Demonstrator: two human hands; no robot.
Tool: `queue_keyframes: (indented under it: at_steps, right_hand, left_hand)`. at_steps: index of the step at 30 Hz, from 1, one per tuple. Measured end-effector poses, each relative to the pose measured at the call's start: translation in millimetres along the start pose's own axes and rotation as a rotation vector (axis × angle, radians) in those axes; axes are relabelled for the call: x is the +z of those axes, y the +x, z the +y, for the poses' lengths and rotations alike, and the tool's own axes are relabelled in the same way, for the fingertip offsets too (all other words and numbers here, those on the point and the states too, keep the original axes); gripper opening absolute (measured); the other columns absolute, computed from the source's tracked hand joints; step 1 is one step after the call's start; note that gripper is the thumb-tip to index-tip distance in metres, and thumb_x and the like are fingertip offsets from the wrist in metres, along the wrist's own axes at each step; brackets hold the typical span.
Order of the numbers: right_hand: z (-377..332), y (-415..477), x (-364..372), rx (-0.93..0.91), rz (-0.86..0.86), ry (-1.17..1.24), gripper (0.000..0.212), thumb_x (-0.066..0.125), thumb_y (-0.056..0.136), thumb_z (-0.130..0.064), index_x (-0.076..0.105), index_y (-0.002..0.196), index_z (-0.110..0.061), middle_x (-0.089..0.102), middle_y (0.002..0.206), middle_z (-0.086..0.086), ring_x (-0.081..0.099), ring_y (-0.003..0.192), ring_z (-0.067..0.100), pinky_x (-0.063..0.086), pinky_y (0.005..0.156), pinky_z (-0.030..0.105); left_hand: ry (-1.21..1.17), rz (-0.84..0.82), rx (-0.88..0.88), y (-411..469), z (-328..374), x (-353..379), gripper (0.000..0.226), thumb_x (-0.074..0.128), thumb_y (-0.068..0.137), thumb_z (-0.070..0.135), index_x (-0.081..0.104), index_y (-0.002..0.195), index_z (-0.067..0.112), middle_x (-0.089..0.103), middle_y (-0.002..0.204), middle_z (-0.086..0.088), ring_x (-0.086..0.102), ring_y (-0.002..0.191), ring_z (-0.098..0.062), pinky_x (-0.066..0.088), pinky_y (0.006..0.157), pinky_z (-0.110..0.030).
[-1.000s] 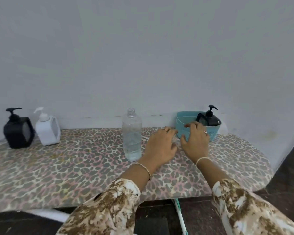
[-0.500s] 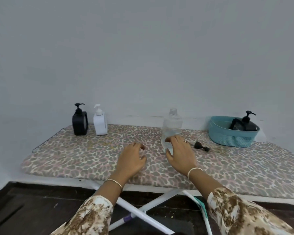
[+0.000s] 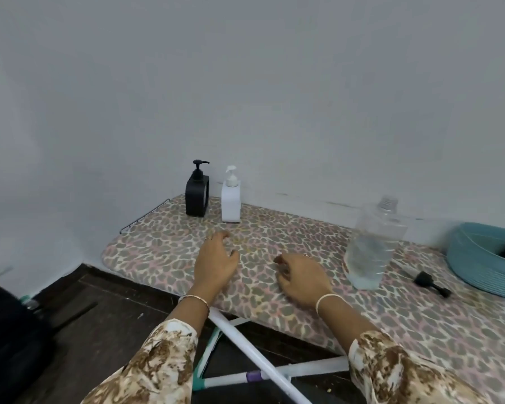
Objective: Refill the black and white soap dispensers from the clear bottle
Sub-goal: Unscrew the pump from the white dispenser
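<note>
Both hands lie on the leopard-print ironing board [image 3: 158, 249]: the left hand [image 3: 216, 263] and the right hand [image 3: 301, 275] each have a slack, empty grip, fingers loosely curved and holding nothing. The black dispenser [image 3: 197, 196] and white dispenser [image 3: 231, 204] stand upright side by side at the board's far left end by the wall, beyond the left hand. The clear bottle [image 3: 370, 249], uncapped and partly filled, stands right of the right hand, with a loose black pump head [image 3: 429, 282] lying between it and a teal basket [image 3: 478, 258].
</note>
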State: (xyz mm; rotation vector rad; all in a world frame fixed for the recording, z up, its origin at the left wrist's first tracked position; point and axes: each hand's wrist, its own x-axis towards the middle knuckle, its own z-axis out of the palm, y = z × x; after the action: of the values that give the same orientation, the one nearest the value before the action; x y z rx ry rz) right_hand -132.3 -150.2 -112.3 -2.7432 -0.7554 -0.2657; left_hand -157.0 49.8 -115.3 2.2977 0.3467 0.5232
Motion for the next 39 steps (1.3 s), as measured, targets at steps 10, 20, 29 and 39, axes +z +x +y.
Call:
queue_keyframes:
  at_steps: [10,20,29,39]
  right_hand:
    - [12.6,68.6,17.3,-0.024,0.002,0.011,0.031,0.045,0.094,-0.033,0.058,0.12,-0.023,0.062,0.115,-0.004,0.058,0.105,0.018,0.051,0.084,0.032]
    - [25.5,86.1,32.8,0.019,0.053,0.11,0.025,0.049,0.091,-0.032,0.061,0.112,-0.026,0.065,0.107,-0.008,0.059,0.098,0.012,0.048,0.079,0.027]
    - [25.9,84.4,26.8,0.092,0.027,0.18,0.026,0.052,0.089,-0.033,0.059,0.114,-0.027,0.065,0.107,-0.007,0.06,0.097,0.014,0.051,0.08,0.031]
    - [17.4,44.3,11.2,0.309,0.362,0.671,0.03,0.058,0.089,-0.017,0.059,0.119,-0.019,0.058,0.114,-0.007,0.057,0.101,0.007,0.05,0.092,0.033]
  left_hand:
    - [-0.048,0.153,-0.057,87.7,11.0,11.9,0.058,0.07,0.083,0.023,0.044,0.132,0.01,0.047,0.136,-0.011,0.047,0.124,-0.027,0.042,0.095,-0.036]
    - [-0.103,0.201,-0.101,134.1,19.9,34.4,0.067,0.08,0.074,0.033,0.045,0.127,0.012,0.058,0.121,-0.007,0.057,0.108,-0.028,0.04,0.074,-0.029]
    - [-0.14,0.21,-0.088,122.0,29.3,32.1,0.048,0.079,0.074,0.028,0.061,0.114,0.009,0.067,0.112,-0.009,0.062,0.101,-0.028,0.041,0.072,-0.027]
    - [-0.287,0.065,-0.096,50.4,66.5,26.4,0.057,0.08,0.068,0.023,0.058,0.119,0.013,0.061,0.103,0.002,0.056,0.087,-0.015,0.043,0.069,-0.026]
